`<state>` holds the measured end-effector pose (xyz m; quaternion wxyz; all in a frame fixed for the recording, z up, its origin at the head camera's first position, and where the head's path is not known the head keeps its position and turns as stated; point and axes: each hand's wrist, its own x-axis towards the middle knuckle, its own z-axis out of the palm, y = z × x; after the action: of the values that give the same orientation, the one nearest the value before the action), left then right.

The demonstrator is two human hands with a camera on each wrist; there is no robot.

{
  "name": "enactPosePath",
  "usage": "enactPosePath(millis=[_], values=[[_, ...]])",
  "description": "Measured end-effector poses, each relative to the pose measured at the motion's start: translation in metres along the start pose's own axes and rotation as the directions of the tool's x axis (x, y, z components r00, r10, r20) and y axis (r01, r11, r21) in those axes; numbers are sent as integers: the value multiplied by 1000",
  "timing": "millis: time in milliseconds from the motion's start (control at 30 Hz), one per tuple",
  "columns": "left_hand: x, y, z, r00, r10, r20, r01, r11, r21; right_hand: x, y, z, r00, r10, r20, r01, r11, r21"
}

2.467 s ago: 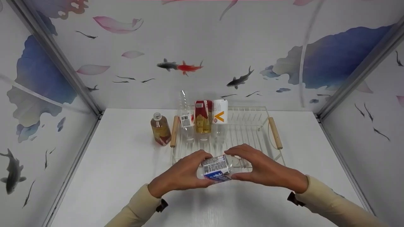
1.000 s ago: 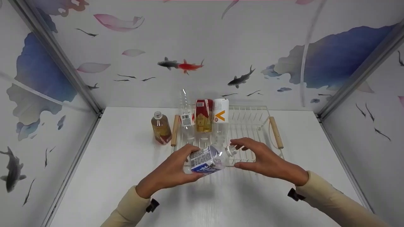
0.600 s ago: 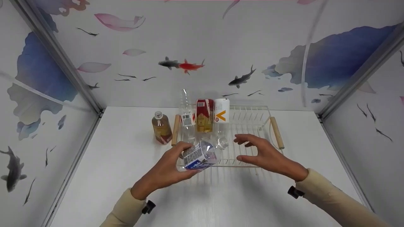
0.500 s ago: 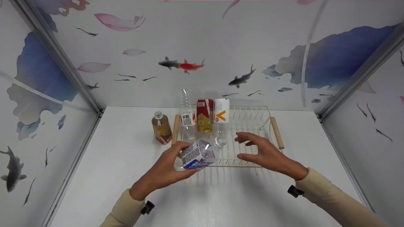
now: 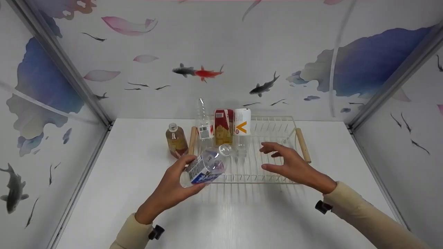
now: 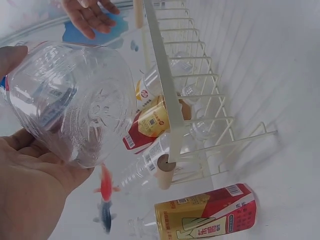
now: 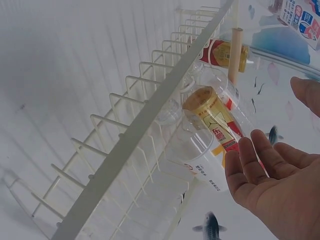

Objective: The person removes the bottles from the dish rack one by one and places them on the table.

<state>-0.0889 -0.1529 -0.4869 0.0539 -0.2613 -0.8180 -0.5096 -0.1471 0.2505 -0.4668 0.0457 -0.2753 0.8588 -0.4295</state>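
My left hand (image 5: 173, 185) grips a clear plastic bottle (image 5: 210, 162) with a blue and white label around its body. The bottle is tilted, its neck toward the upper right, over the front left of a cream wire rack (image 5: 266, 178). In the left wrist view its clear base (image 6: 97, 112) faces the camera, between thumb and fingers. My right hand (image 5: 290, 164) is over the rack's right part, fingers loosely bent, holding nothing. In the right wrist view the right fingers (image 7: 265, 155) overlap the bottles in the rack.
Inside the rack are a clear bottle (image 5: 205, 132), a red-and-gold bottle (image 5: 223, 127) and a white-labelled bottle (image 5: 242, 121). Outside, left of the wooden handle (image 5: 192, 140), an amber bottle (image 5: 176, 141) stands on the white table (image 5: 138, 173). Printed panels (image 5: 221, 41) enclose the table.
My right hand has come away from the bottle's neck and shifted slightly up and right. My left hand has carried the bottle left, its neck now tipped further up.
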Motion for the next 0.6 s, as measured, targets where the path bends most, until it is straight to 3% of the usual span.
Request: enactPosePath(millis=[267,600], values=[[-9,-3,-9,996,-48,-80,51,998,35,3,3,-1,1000,22,15,-22,1000,15],[-18,-14,-18,986,-49,-161,57,997,46,7,6,-6,998,69,5,-69,996,53]])
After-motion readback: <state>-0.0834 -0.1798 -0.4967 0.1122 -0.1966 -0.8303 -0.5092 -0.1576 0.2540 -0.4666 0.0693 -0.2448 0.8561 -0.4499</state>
